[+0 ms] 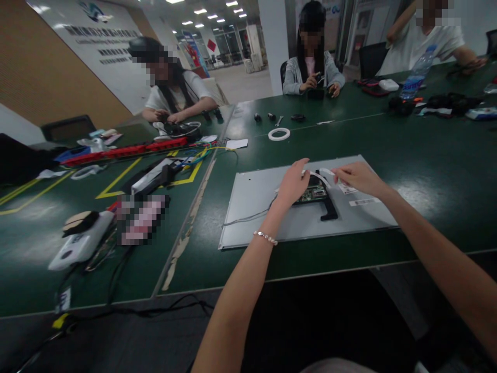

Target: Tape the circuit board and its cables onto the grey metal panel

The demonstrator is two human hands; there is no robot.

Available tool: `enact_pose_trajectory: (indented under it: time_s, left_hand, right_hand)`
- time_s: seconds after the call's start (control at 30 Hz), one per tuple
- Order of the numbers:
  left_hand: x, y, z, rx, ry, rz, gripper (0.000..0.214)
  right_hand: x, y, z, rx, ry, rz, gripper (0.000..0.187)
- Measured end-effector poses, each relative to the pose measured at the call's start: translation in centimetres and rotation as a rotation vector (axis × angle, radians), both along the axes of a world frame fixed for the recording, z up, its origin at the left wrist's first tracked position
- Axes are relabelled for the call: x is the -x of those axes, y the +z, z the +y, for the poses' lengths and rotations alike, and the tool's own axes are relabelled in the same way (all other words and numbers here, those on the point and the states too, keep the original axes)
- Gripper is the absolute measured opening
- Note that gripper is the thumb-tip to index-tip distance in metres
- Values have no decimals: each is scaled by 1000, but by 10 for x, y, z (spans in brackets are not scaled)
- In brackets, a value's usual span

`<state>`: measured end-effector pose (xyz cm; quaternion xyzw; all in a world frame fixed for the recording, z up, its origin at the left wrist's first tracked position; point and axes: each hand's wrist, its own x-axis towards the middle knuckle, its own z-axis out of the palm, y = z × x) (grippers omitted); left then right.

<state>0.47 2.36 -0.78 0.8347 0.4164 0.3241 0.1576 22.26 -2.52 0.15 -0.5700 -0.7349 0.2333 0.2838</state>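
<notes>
A thin grey panel [248,207] lies flat on the green table in front of me. On its back sits a green circuit board [316,192] in a black plastic bracket [330,210]. My right hand [355,177] pinches one end of a narrow white strip [324,178], tape or a flat cable, which I cannot tell. The strip runs left across the bracket toward my left hand [293,181]. That hand rests over the board's left side with fingers stretched out, covering part of it. Thin grey wires [248,220] come out beneath it across the panel.
A white tape roll [278,134] and a small wrench [279,121] lie beyond the panel. To the left are red power strips [147,147], a white device [81,241] and cables. A water bottle [417,75] stands far right. Other people sit across the table.
</notes>
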Motion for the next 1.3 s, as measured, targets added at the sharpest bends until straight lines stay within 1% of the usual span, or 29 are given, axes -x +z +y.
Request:
enact_pose_trajectory:
  time_s: [0.07, 0.13, 0.2, 0.27, 0.33, 0.47, 0.5, 0.57, 0.67, 0.8, 0.87, 1.03, 1.13, 1.3]
  left_hand:
    - [2, 11, -4, 80, -20, -125, 36]
    - [6, 22, -9, 205, -101, -184, 35]
    - [10, 31, -14, 312, -220, -174, 35]
    - [14, 36, -17, 372, -321, -175, 32]
    - [18, 37, -18, 397, -365, -187, 26]
    - [26, 40, -16, 423, -330, -232, 19]
    - [28, 41, -16, 433, -315, -248, 18]
    - [32, 44, -15, 457, -271, -272, 17]
    - [38, 48, -14, 475, -193, -284, 16]
    - [49, 50, -11, 480, -118, -277, 14]
    - [55, 50, -10, 489, -97, -251, 14]
    - [69, 52, -9, 514, -101, -99, 17]
    - [76, 55, -10, 504, -79, -15, 18]
    - [90, 59, -8, 501, -27, 127, 15]
  right_hand:
    - [8, 3, -5, 74, 87, 124, 54]
    - [16, 6, -9, 111, 156, 218, 54]
    - [21, 7, -11, 113, 189, 279, 53]
    - [24, 7, -12, 107, 206, 325, 51]
    - [26, 6, -12, 112, 220, 367, 48]
    - [27, 4, -11, 161, 212, 454, 38]
    - [28, 4, -12, 176, 211, 477, 39]
    - [29, 5, -13, 198, 228, 519, 46]
    - [33, 6, -16, 187, 280, 571, 53]
    - [39, 2, -18, 98, 323, 590, 44]
    - [41, -2, -18, 25, 341, 547, 41]
    - [47, -6, -19, -191, 262, 231, 28]
    - [53, -5, -20, -323, 329, 99, 25]
    - [70, -3, -18, -509, 418, -2, 25]
